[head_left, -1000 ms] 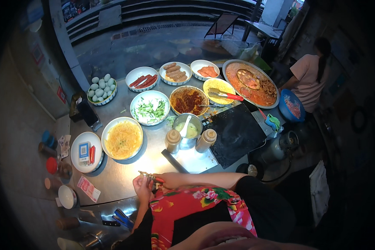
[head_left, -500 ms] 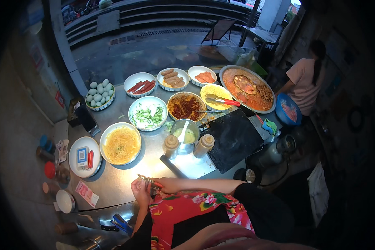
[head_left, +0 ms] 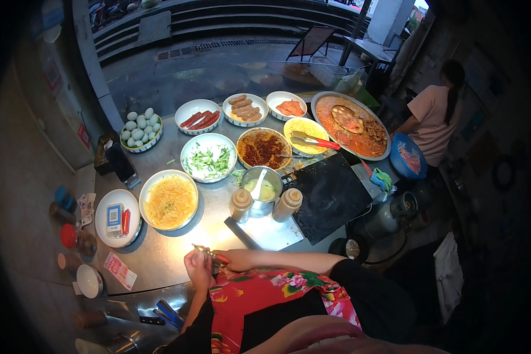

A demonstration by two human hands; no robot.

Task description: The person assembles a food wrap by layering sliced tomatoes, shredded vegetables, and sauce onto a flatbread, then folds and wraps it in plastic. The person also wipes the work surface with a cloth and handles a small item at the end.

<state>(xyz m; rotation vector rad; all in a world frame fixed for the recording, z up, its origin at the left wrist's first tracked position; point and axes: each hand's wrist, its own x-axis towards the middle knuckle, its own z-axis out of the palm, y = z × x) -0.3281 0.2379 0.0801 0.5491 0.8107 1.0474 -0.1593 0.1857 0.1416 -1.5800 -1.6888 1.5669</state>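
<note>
Close to my body, at the front edge of the steel counter, my two hands meet. My right hand (head_left: 238,259) is closed around the handles of a red-handled tool that looks like pliers (head_left: 219,257); its metal end points left. Fingers of my left hand (head_left: 198,270) pinch together at that metal end, and what they hold is too small to make out. Beyond them stand two squeeze bottles (head_left: 241,205) and a metal pot (head_left: 271,206) with a white spoon (head_left: 258,184). A bowl of yellow shreds (head_left: 170,202) sits to the left.
A black griddle (head_left: 330,197) lies right of the pot. Bowls of greens (head_left: 209,158), chili sauce (head_left: 264,149), sausages (head_left: 202,120) and eggs (head_left: 140,131) fill the back. Tongs (head_left: 314,140) rest over another bowl. A co-worker (head_left: 433,115) stands at right.
The view has shifted very slightly. My hands stay together at the tool's metal end, with almost no visible movement.
</note>
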